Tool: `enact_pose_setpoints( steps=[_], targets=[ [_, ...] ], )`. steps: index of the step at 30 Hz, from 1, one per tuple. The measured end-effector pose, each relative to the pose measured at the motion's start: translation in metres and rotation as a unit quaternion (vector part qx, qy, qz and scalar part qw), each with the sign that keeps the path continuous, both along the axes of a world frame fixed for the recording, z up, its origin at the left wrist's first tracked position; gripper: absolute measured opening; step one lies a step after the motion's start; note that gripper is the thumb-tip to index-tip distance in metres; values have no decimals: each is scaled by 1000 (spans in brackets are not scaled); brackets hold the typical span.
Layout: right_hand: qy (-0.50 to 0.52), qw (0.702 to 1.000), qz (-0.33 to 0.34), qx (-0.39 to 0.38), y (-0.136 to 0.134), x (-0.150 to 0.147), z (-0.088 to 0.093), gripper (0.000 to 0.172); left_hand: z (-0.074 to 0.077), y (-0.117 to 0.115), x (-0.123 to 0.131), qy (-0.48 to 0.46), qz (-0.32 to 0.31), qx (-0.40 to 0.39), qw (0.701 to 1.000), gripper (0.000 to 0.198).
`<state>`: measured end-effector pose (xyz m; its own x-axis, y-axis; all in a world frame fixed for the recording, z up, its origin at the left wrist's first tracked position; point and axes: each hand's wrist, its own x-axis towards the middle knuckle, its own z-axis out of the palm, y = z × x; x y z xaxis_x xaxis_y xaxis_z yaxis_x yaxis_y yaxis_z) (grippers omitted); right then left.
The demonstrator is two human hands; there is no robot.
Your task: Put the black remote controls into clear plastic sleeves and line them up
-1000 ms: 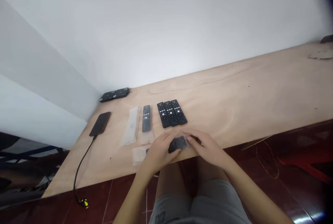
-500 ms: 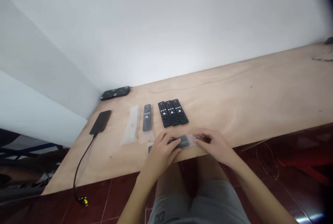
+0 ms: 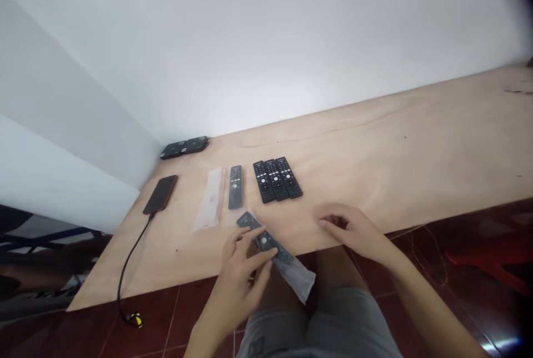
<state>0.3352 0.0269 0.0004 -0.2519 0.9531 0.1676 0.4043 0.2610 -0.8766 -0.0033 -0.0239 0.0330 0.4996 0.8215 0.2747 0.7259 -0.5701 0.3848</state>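
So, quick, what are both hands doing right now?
Left hand: closed on a plastic-sleeved remote.
Right hand: loosely open, nothing visible in it.

Diffuse light leaves the white wall (image 3: 266,69) brightest just beyond the counter (image 3: 375,164); the red floor tiles (image 3: 189,305) are dim, with glare at near right. Shadow darkens the far right corner, and the remote control's (image 3: 265,240) lettering is blurred.

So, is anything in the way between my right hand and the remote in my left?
Nothing visible is: only tabletop shows between your right hand and the remote in your left hand. The row of three remotes lies farther from you, outside that gap.
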Motion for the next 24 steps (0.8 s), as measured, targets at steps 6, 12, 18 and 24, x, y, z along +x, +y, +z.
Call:
enact_pose_setpoints(
  steps=[6, 12, 18, 24],
  targets=[
    [-16, 999, 32, 3, 1, 2, 3, 17, -9, -4, 13, -54, 37, -20, 998, 9],
    [-17, 999, 29, 12, -1, 2, 1, 16, -26, 10, 14, -67, 94, 29, 993, 12],
    [-45, 998, 16, 44, -4, -1, -5, 16, -33, 70, 2, -11, 94, 41, 995, 34],
    [-37, 998, 16, 48, -4, 1, -8, 16, -34, 147, -10, 52, 84, 54, 994, 40]
  ],
)
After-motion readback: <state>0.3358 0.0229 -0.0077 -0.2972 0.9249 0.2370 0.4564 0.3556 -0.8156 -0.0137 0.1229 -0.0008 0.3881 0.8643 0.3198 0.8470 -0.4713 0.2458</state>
